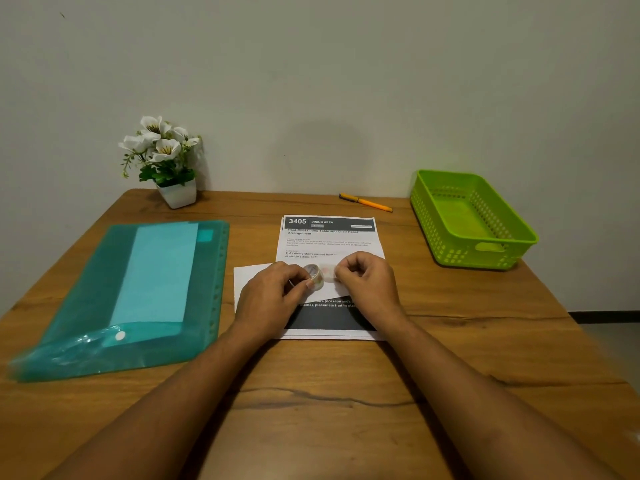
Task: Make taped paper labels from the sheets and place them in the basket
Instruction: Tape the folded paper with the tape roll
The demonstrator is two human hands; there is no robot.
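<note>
Head view shows my left hand (273, 292) curled round the small tape roll (314, 274), thumb and fingers clamped on it so it cannot spin away. My right hand (367, 282) pinches the free end of the tape strip (328, 270) between thumb and fingertip. I hold the two apart so the strip runs taut just above the blank white paper (247, 278), which lies partly over the printed sheet (329, 239) right in front of me (a flat bed for sticking). The green basket (424, 226) stands well apart on my right with nothing visible in it, so I judge no label is finished. The teal folder (138, 289), a pale sheet inside, lies at my left within reach.
</note>
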